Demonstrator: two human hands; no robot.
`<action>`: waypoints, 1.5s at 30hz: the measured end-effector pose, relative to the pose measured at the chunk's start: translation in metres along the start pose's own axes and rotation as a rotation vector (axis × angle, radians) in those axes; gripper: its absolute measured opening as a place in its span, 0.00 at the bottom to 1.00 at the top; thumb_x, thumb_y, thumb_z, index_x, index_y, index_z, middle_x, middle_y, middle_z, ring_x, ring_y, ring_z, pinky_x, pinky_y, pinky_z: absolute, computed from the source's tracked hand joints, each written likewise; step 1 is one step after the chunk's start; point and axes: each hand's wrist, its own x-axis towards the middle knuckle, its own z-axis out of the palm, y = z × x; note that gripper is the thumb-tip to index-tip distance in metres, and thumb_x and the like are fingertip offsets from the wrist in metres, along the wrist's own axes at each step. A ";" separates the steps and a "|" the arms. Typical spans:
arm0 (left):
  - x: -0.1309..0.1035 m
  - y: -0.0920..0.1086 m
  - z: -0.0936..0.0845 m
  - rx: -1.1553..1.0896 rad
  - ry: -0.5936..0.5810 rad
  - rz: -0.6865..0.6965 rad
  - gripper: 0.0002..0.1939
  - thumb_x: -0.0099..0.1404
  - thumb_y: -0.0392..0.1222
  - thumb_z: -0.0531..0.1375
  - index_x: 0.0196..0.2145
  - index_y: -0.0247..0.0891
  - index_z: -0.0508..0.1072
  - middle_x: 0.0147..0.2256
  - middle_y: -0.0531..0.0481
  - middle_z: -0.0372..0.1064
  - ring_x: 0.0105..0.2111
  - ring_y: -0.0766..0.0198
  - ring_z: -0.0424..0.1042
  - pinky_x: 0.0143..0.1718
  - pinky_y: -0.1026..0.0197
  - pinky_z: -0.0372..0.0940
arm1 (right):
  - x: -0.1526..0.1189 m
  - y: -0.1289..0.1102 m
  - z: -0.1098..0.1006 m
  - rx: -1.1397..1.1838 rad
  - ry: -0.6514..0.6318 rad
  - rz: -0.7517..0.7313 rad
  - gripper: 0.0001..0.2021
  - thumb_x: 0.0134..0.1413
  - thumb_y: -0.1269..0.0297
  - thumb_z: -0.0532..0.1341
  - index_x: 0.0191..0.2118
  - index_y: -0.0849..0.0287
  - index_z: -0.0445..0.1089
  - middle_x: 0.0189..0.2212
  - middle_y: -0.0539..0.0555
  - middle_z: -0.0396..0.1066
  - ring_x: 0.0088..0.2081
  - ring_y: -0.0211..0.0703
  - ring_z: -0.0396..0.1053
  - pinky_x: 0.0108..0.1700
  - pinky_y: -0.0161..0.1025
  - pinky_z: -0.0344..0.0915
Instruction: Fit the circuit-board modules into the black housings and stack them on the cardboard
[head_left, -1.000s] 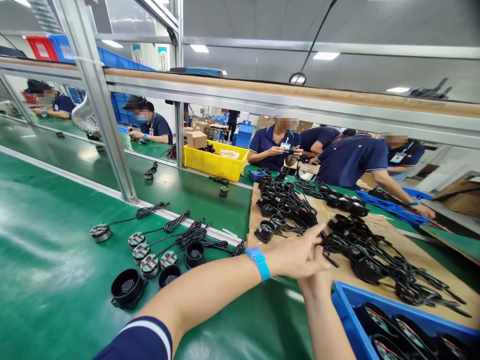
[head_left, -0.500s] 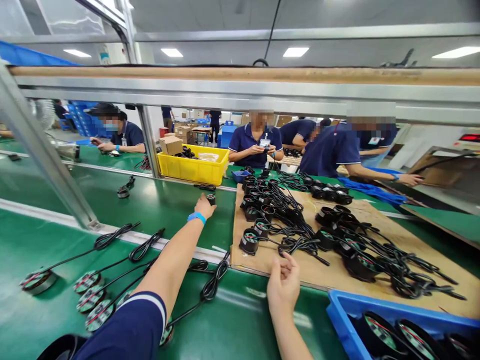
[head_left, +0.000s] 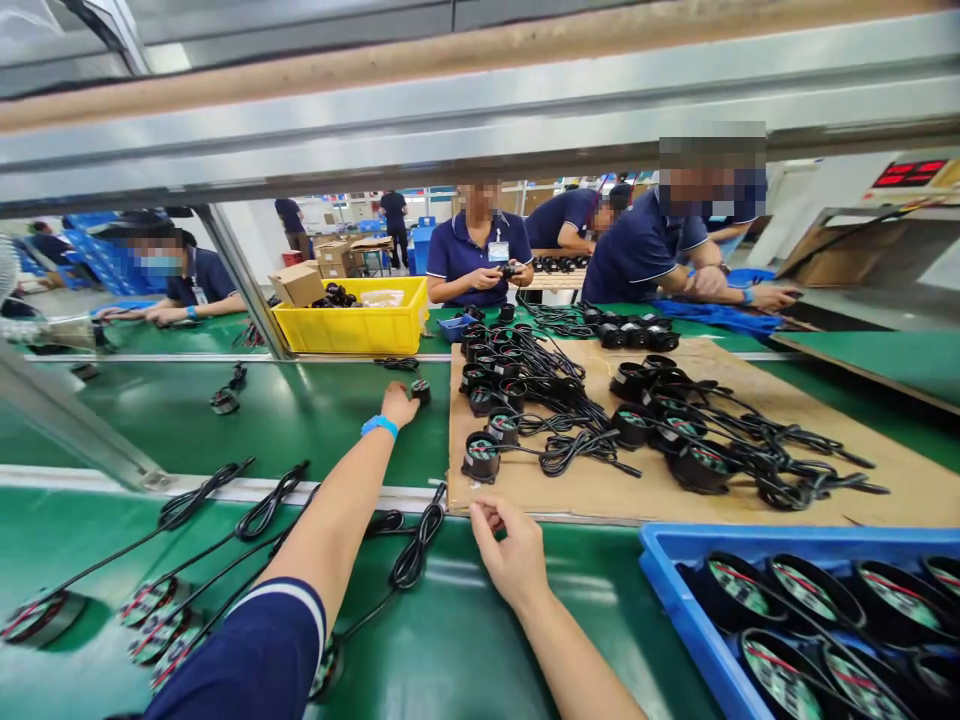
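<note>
My left hand (head_left: 400, 404) reaches across to the green belt on the far side of the metal rail. Its fingers are closed at the side of a small round black housing (head_left: 421, 391), whose top shows a circuit board. A coiled black cable (head_left: 396, 363) lies just behind it. My right hand (head_left: 511, 548), loosely curled with a gap between thumb and fingers, hovers by the front edge of the cardboard sheet (head_left: 592, 498) and shows nothing in it. Closest to it on the sheet stands a black housing (head_left: 481, 457) with a green circuit board and a cable.
More cabled housings (head_left: 694, 465) cover the cardboard. A blue tray (head_left: 664, 590) of larger ones is at the lower right. Circuit-board discs (head_left: 45, 618) with cables lie at the left. A yellow bin (head_left: 352, 328) stands behind. A metal beam (head_left: 480, 110) crosses above; co-workers sit opposite.
The view has tilted down and shifted right, bringing more of the blue tray into sight. My right hand has moved left toward the cardboard's corner. My left hand stays at the small housing.
</note>
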 end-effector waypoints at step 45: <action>-0.444 -0.035 -0.211 -0.695 0.036 0.663 0.30 0.58 0.54 0.70 0.55 0.38 0.74 0.44 0.41 0.77 0.41 0.54 0.77 0.46 0.54 0.71 | -0.113 -0.161 0.007 0.420 -0.401 -0.295 0.43 0.50 0.28 0.61 0.64 0.52 0.59 0.63 0.63 0.59 0.66 0.62 0.57 0.65 0.62 0.59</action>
